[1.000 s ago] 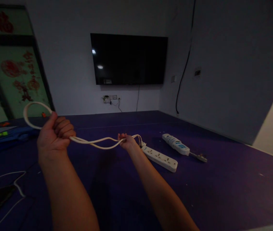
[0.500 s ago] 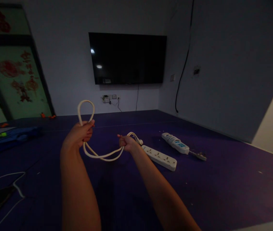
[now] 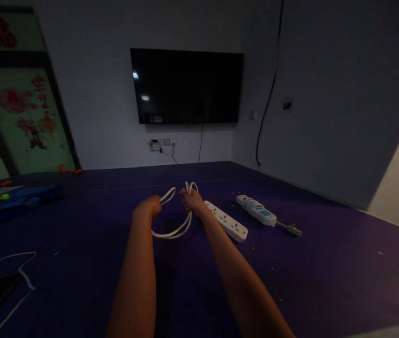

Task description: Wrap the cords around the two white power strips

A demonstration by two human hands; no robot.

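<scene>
Room: dim and grey-walled, with a black television on the far wall and red decorations on the greenish door at the left.
Purple surface: spreads below the wall; small pale specks dot it.
Left hand: fingers curled around the white cord, back of the hand up.
Right hand: gripping the same cord, small loops rising above the fingers.
Cord: doubled between the hands, sagging in a curve below them — one bend juts up and right from the left hand.
Power strip: on the surface just beyond the right forearm, sockets up; its long axis slants from beside the right wrist down to the right, the near end pointing toward the viewer's right.
Second strip: farther right, roughly parallel — cord wound around it, plug trailing off rightward.
</scene>
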